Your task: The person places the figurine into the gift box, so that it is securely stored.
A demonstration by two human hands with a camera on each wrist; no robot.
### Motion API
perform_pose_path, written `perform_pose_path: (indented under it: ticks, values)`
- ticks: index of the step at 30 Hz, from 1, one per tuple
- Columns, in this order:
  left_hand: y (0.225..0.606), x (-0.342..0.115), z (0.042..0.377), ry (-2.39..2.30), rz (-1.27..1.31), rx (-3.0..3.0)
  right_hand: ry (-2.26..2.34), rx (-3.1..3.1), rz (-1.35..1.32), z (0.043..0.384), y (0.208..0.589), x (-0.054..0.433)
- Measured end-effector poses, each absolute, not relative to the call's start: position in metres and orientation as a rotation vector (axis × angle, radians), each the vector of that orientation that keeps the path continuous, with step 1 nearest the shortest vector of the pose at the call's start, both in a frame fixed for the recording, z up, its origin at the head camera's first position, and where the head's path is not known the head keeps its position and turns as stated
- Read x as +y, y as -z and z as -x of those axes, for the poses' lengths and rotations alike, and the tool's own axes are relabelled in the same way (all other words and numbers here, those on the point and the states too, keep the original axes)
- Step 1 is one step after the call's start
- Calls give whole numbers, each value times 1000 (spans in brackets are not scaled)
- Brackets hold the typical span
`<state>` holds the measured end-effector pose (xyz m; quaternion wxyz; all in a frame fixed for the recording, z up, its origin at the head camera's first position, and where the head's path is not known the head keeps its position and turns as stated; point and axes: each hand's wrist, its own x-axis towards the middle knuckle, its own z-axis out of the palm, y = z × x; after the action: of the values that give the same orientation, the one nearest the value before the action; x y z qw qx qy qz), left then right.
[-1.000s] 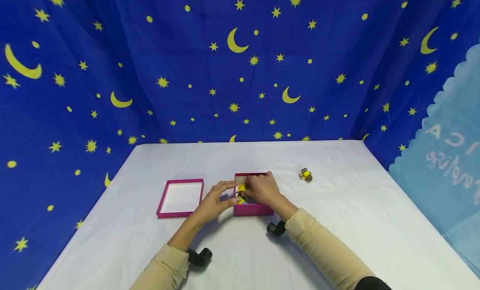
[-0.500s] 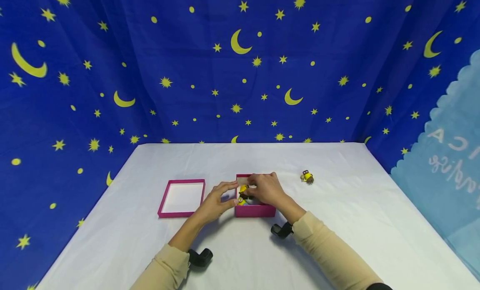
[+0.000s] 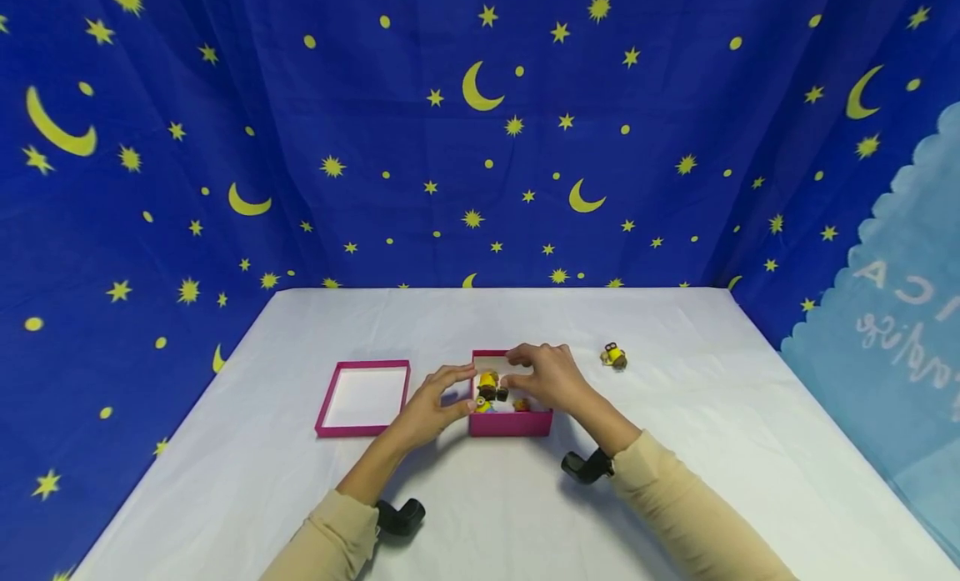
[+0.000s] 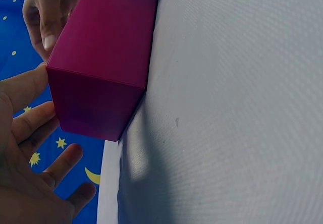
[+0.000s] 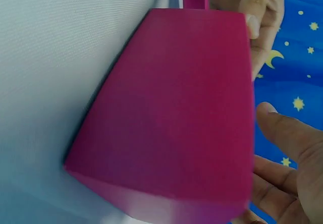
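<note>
We are resting the left hand (image 3: 429, 408) against the left side of the pink box (image 3: 511, 425), just below the frame's centre, its thumb and fingers spread; the right hand (image 3: 553, 378) we are holding over the box's right half, thumb and fingers parted, gripping nothing visible. Inside the box, a yellow figure (image 3: 488, 383) is lying just left of the right hand's thumb, a second yellow figure (image 3: 482, 405) below it near the left hand's thumb, and an orange-brown thing (image 3: 521, 406), too small to make out, is showing at lower right. We are working on a white cloth (image 3: 487, 514), with a blue starry curtain (image 3: 375, 106) filling the background. A shallow pink-rimmed lid (image 3: 352, 432) is lying left of the box; another figure (image 3: 615, 358) is lying right of the right hand, well apart. The right hand is covering the box's upper right corner.
</note>
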<state>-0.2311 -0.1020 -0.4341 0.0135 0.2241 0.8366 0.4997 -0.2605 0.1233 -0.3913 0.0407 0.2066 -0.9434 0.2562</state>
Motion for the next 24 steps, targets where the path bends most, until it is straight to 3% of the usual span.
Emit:
perform_pose_path:
  ticks: [24]
  values:
    - [433, -102, 229, -1568, -674, 2607, -943, -2882, -455, 260, 372, 184]
